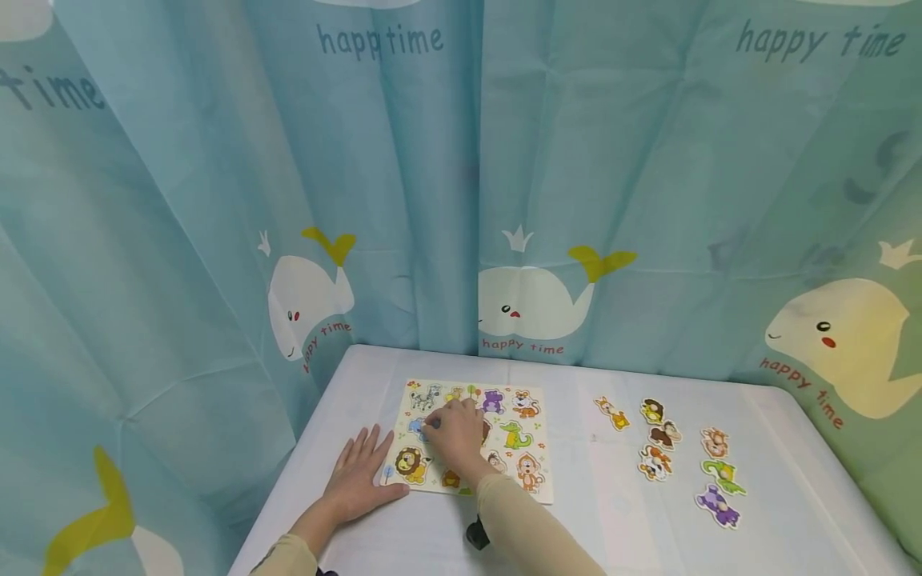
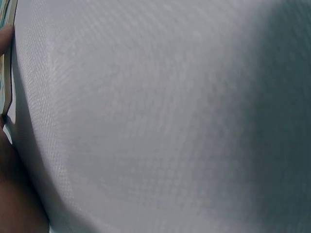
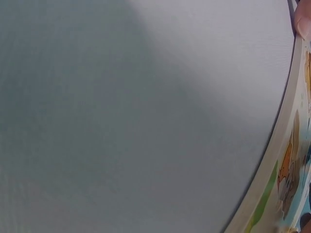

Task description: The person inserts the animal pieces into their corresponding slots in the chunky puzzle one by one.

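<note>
An animal puzzle board (image 1: 546, 474) lies on the white table, printed with a zebra, lion, crocodile and others. My right hand (image 1: 457, 436) is over its left-middle part, thumb and fingertips pinching a blue elephant puzzle piece (image 1: 417, 430) at its picture. The hand covers the middle of the board. My left hand (image 1: 358, 480) rests on the table with fingers spread, its thumb at the board's lower left corner. In the left wrist view that thumb (image 2: 5, 39) touches the board's edge (image 2: 8, 82). The right wrist view catches the board's near side (image 3: 272, 170).
Loose puzzle pieces lie to the right on the table (image 1: 576, 528): a giraffe-like piece (image 1: 612, 414), a lion (image 1: 652, 410), a brown monkey (image 1: 665, 435), a tiger (image 1: 655, 463), an orange monkey (image 1: 715, 442), a crocodile (image 1: 723, 477) and a purple hippo (image 1: 718, 506). A blue curtain (image 1: 425, 200) hangs behind.
</note>
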`<state>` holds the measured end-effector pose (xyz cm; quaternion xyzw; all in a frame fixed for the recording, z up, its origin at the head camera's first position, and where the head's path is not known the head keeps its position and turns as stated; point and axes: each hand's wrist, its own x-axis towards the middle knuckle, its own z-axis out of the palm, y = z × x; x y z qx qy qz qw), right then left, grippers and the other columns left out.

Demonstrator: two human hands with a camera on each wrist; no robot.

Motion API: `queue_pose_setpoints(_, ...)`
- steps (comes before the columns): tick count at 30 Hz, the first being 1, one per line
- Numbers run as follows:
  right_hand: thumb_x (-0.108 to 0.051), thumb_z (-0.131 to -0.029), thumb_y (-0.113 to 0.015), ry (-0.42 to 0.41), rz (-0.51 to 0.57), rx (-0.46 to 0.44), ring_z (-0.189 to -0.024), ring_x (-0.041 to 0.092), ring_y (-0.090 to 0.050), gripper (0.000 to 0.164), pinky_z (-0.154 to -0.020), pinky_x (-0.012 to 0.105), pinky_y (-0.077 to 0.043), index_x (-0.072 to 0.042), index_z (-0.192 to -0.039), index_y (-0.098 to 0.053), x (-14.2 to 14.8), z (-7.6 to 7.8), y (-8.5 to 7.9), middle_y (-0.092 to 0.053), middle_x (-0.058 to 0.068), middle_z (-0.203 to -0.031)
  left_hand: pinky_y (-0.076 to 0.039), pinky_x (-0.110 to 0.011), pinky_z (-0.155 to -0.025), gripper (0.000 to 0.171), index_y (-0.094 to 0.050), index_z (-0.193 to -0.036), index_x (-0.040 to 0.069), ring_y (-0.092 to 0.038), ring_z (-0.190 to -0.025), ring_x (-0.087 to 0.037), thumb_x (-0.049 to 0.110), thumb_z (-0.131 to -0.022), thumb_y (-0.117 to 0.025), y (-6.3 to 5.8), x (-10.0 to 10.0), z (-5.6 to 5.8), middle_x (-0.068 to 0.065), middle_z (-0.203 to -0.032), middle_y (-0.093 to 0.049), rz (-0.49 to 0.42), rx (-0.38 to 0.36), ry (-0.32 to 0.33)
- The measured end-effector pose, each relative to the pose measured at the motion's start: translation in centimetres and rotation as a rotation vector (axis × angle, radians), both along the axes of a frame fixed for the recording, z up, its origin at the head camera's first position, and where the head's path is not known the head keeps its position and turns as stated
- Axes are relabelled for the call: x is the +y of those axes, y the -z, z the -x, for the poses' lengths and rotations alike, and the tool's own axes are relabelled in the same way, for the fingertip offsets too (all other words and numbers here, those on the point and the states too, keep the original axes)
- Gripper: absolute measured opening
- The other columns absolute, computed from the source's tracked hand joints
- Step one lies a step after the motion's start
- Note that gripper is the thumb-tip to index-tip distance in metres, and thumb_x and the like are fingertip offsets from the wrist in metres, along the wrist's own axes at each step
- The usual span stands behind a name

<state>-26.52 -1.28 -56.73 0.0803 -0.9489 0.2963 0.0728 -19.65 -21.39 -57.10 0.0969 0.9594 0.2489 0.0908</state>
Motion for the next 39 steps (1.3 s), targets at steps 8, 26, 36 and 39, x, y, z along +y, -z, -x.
queue_pose_setpoints(8,-0.038,-0.090,-0.079,-0.011,-0.021,-0.020,-0.094,0.018,-0.044,0.014,-0.081,0.038,-0.036,-0.024,-0.090,-0.082,0.1,0.0,-0.2,-0.062,-0.007,-0.093,0.001,-0.058,-0.124,0.105,-0.030,-0.162,0.007,-0.003,-0.156,-0.041,0.068,-0.084,-0.068,-0.1,-0.1,0.0,-0.020,-0.169,-0.013,0.014,-0.014,0.003)
queue_pose_setpoints(26,-0.036,-0.097,-0.069,-0.099,-0.021,0.000,-0.090,0.014,-0.045,0.022,-0.076,0.033,-0.038,-0.023,-0.110,-0.081,2.3,-0.2,-1.2,-0.063,-0.007,-0.099,0.001,-0.060,-0.124,0.104,-0.030,-0.161,0.006,-0.003,-0.155,-0.043,0.068,-0.086,-0.067,0.1,-0.2,-0.2,-0.021,-0.169,-0.014,0.026,-0.001,0.008)
queue_pose_setpoints(36,-0.027,-0.097,-0.071,-0.099,0.091,0.106,-0.090,0.016,-0.049,0.017,-0.079,0.037,-0.042,-0.019,-0.107,-0.081,6.9,-0.3,-3.4,-0.067,-0.005,-0.095,0.000,-0.060,-0.124,0.104,-0.031,-0.160,0.004,-0.005,-0.155,-0.044,0.067,-0.085,-0.068,0.0,0.0,-0.3,-0.022,-0.168,-0.016,0.017,0.015,0.007)
queue_pose_setpoints(39,-0.025,-0.098,-0.069,-0.072,0.122,0.105,-0.091,0.018,-0.049,0.018,-0.080,0.038,-0.042,-0.017,-0.107,-0.081,8.8,0.0,-4.0,-0.066,-0.006,-0.093,0.000,-0.061,-0.123,0.104,-0.032,-0.160,0.003,-0.005,-0.154,-0.045,0.065,-0.085,-0.069,-0.2,0.1,-0.3,-0.024,-0.168,-0.016,0.002,0.026,0.006)
